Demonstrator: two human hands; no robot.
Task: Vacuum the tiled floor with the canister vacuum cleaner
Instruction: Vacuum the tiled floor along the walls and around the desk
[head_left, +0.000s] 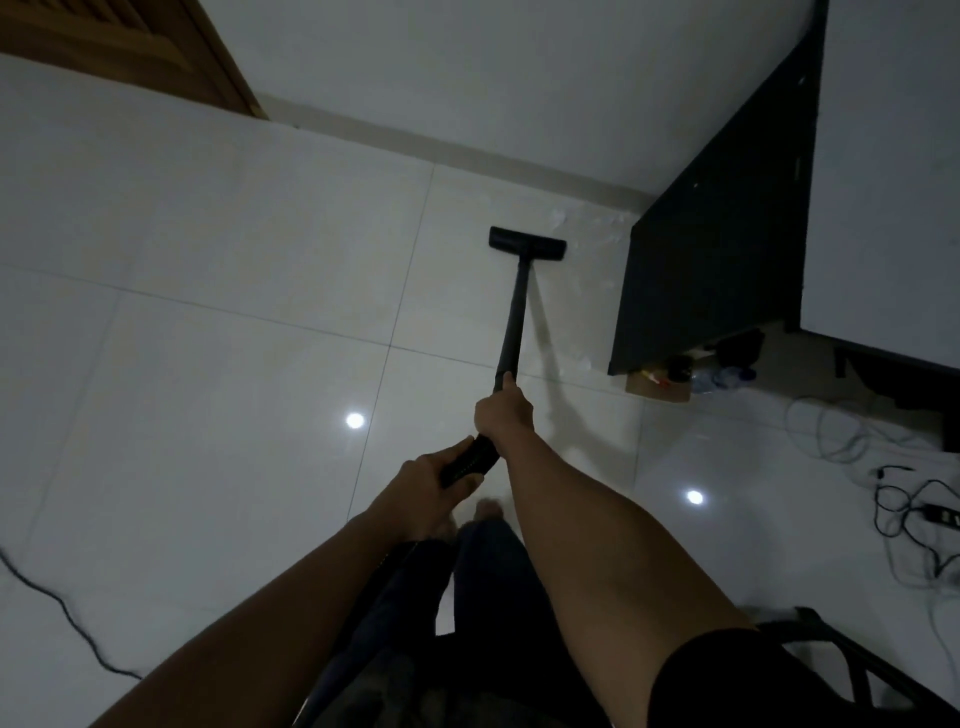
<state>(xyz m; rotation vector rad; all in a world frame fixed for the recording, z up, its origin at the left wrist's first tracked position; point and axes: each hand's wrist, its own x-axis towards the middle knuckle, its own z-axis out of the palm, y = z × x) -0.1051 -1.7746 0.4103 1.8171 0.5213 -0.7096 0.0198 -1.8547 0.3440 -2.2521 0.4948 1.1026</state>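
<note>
A black vacuum wand (514, 317) runs from my hands out to a flat black floor head (525, 243), which lies on the glossy white tiled floor (234, 338) near the wall. My right hand (504, 413) grips the wand higher up. My left hand (426, 488) grips the ribbed handle end (470, 460) just behind it. The hose drops from the handle between my arms toward my legs. The canister itself is not in view.
A dark desk panel (711, 234) stands right of the floor head, with a cardboard piece and bottles (722, 376) at its foot. Tangled cables (904, 514) lie at the right. A black cord (57, 603) crosses the lower left. A wooden door (130, 47) is at top left.
</note>
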